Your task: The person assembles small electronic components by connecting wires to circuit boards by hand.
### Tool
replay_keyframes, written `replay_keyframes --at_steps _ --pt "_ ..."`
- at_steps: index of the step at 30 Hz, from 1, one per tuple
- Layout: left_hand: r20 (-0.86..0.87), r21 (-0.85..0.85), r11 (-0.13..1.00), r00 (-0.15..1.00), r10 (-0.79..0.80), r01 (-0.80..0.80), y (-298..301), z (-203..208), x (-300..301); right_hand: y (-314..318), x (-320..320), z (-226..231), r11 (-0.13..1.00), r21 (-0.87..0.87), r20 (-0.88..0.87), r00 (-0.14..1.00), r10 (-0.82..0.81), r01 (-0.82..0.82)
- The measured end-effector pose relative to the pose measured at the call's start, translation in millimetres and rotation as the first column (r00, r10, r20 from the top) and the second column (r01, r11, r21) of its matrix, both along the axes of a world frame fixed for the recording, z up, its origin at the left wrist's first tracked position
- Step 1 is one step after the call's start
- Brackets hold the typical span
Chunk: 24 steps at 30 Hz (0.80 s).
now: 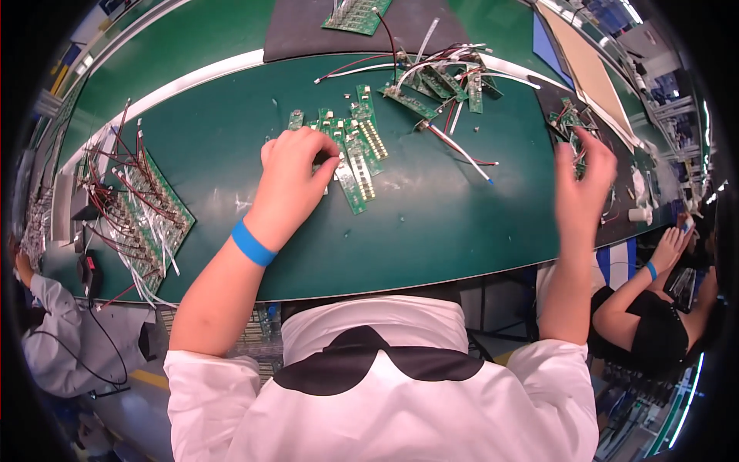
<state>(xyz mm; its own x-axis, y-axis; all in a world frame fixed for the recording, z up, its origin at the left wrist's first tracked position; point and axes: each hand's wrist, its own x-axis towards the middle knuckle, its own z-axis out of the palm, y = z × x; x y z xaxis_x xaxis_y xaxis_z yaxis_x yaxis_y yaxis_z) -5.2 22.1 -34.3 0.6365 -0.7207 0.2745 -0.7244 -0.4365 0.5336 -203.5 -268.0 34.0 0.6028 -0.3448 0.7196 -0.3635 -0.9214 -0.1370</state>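
Note:
My left hand (294, 175), with a blue band at the wrist, is over a loose pile of narrow green circuit boards (350, 185) in the middle of the table. Its thumb and forefinger curl together at the upper end of one board; the other fingers are hidden behind the hand. Over at the right, my right hand (585, 181) is raised, thumb and forefinger apart, with nothing visible between them. Just beyond its fingertips lie small wired boards (568, 117) on a dark mat (550, 98).
Wired boards (439, 81) lie heaped at the back, wires trailing. Large wired panels (173, 196) stand at the left. Another board (356, 17) rests on a grey mat (296, 35). A white spool-like part (639, 215) is by the right edge. Other people sit at both sides.

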Motion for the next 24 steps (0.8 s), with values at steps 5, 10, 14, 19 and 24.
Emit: replay_keyframes --at_steps 5,10,14,19,24 --pt "0.018 -0.094 0.995 0.999 0.034 -0.032 -5 4 -9 112 57 -33 0.785 0.344 -0.195 0.779 0.596 -0.515" --pt "0.163 -0.113 0.993 0.987 -0.008 0.027 -5 3 -7 139 82 -68 0.799 0.309 -0.232 0.774 0.59 -0.516" --pt "0.207 -0.269 0.962 0.978 0.007 0.05 -6 13 -8 135 84 -63 0.792 0.366 -0.154 0.807 0.57 -0.489" --pt "0.315 -0.353 0.934 0.947 0.069 0.049 -10 14 -11 141 92 -61 0.666 0.467 0.005 0.754 0.656 -0.582" --pt "0.341 -0.402 0.915 0.931 0.126 0.024 -10 16 -8 154 91 -57 0.376 0.807 0.151 0.775 0.614 -0.455"
